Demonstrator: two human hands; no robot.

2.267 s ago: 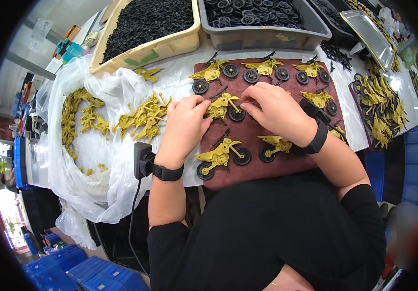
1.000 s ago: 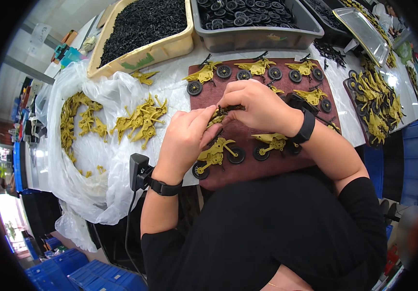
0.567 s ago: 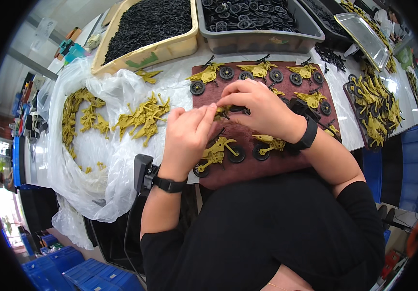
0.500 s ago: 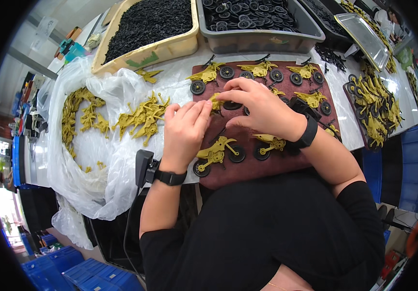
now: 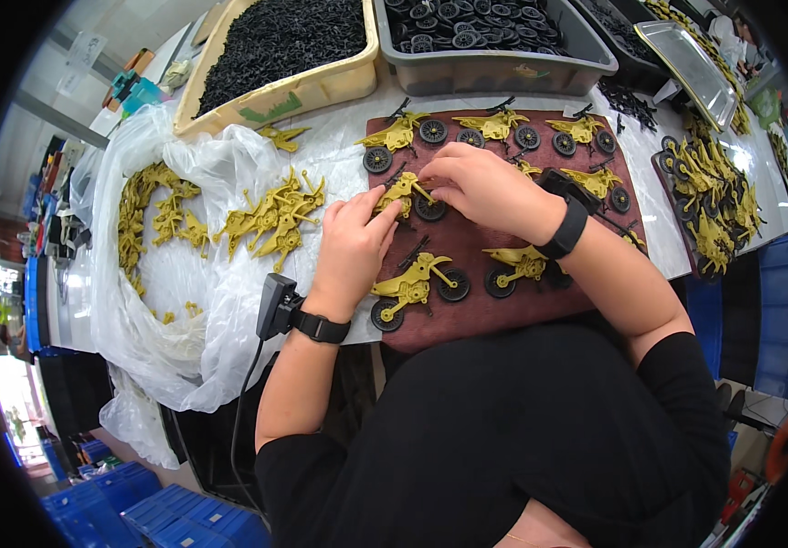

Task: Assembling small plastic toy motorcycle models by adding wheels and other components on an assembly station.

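Note:
On the maroon mat point(image 5: 453, 315), a yellow toy motorcycle body point(image 5: 402, 189) lies between my two hands. My left hand point(image 5: 353, 239) has its fingers closed on the near left side of this body. With fingertips pinched together, my right hand point(image 5: 483, 187) grips its front end near the fork. A black toy wheel point(image 5: 429, 207) lies just beneath the right fingers, and I cannot tell whether it is joined to the body. Nearer to me rest another yellow toy motorcycle point(image 5: 415, 281) with black wheels and a similar one point(image 5: 523, 263) to its right.
More toy motorcycles point(image 5: 394, 135) line the mat's far side. Behind stand a cream bin point(image 5: 321, 91) of small black parts and a grey bin point(image 5: 503, 75) of wheels. At left, a clear plastic bag point(image 5: 216, 352) holds yellow bodies point(image 5: 275, 219). A pile of motorcycles point(image 5: 704, 205) sits at right.
My right hand's fingers have closed in from a spread curl to a pinch at the body's front. The motorcycle body between my hands shows more, and my left hand has shifted slightly.

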